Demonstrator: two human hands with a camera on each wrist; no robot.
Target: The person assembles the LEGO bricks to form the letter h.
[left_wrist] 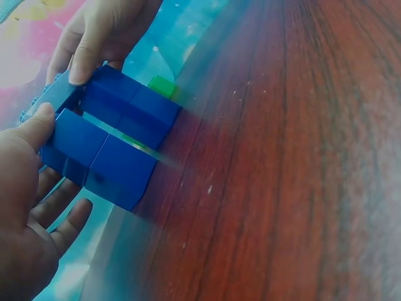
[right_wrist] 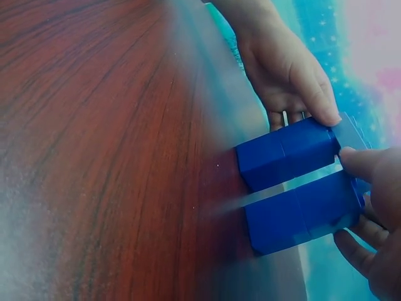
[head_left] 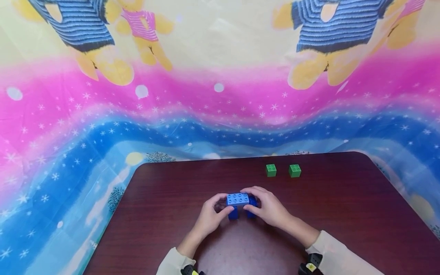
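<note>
A lighter blue toy building brick, studs up, lies across the tops of two dark blue stacks. The left stack and the right stack stand upright on the table with a narrow gap between them. In the left wrist view, each dark stack shows a seam partway up. My left hand pinches the left end of the lighter brick, thumb in front. At its right end my right hand grips it likewise, fingers behind. Whether the lighter brick is fully seated, I cannot tell.
Two green bricks, one left of the other, sit apart near the far edge of the dark red-brown table. Behind the table hangs a patterned cloth with bears and snowflakes.
</note>
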